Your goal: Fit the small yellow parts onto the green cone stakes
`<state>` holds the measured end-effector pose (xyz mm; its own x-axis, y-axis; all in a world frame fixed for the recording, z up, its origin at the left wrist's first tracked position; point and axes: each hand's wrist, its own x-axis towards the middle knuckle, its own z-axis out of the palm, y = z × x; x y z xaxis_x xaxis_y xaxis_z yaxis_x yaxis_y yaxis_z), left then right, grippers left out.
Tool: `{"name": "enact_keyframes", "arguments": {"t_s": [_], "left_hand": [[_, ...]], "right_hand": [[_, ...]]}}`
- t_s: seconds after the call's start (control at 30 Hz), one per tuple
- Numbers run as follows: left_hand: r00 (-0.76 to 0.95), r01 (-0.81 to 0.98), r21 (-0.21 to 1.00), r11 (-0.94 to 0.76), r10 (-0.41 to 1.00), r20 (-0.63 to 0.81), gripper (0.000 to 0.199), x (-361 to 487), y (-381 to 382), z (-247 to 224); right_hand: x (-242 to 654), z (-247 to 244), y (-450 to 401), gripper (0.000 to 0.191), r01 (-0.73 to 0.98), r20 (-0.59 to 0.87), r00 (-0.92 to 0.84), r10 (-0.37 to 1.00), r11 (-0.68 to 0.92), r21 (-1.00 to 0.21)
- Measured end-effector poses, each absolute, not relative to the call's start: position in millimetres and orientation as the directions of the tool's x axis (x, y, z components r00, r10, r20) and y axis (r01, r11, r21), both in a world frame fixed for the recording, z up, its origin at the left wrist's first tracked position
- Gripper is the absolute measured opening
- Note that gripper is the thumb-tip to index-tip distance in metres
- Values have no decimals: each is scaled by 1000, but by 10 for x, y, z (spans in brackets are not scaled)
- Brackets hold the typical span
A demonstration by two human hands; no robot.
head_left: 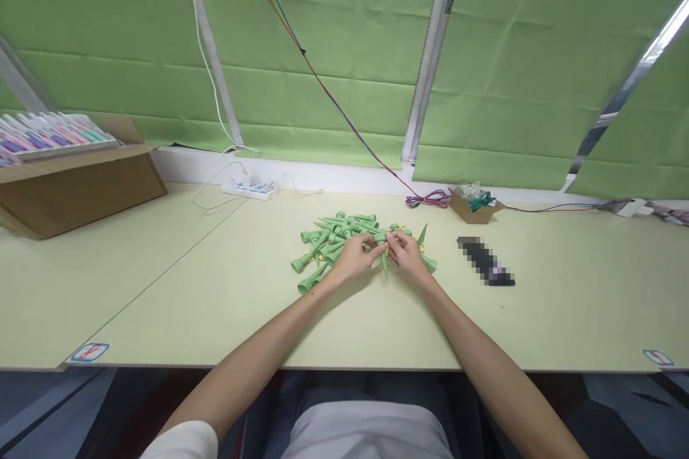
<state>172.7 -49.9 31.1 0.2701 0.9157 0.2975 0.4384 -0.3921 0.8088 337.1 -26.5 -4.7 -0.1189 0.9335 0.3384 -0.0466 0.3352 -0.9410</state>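
Both of my hands meet over the table around one green spike (384,264), whose tip points down toward me. My left hand (356,258) has its fingers closed on the spike's wider top from the left. From the right, my right hand (406,255) pinches near that same top. A pile of green spikes (334,238) lies beside and behind my left hand, with small yellow pieces among them. More green spikes (429,262) lie by my right hand, one with its tip sticking up. The fingertips partly cover the held spike's top.
A black, pixelated object (486,262) lies to the right. Behind it sit a small cardboard box (474,212) and coiled red-blue wires (428,199). A power strip (250,190) stands at the back; a large cardboard box (86,190) with colourful pens is at left.
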Motion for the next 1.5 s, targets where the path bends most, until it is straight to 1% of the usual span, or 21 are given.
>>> {"name": "enact_keyframes", "arguments": {"t_s": [0.17, 0.5, 0.77, 1.07, 1.5], "left_hand": [[258, 468, 787, -402, 914, 313, 40, 1739, -515, 326], [276, 445, 790, -421, 904, 327, 39, 1738, -504, 333], [288, 444, 786, -431, 899, 330, 34, 1758, -478, 349], [300, 537, 692, -482, 876, 378, 33, 1792, -484, 271], [316, 572, 660, -487, 873, 371, 29, 1779, -475, 233]], "right_hand": [[3357, -22, -272, 54, -81, 327, -111, 938, 319, -944], [3362, 17, -313, 55, -112, 301, -125, 945, 288, -951], [3376, 21, -309, 55, -135, 271, -131, 954, 254, -958], [3391, 26, -302, 56, -116, 258, -116, 959, 245, -963], [3416, 14, -275, 57, -100, 257, -123, 958, 246, -964]]}}
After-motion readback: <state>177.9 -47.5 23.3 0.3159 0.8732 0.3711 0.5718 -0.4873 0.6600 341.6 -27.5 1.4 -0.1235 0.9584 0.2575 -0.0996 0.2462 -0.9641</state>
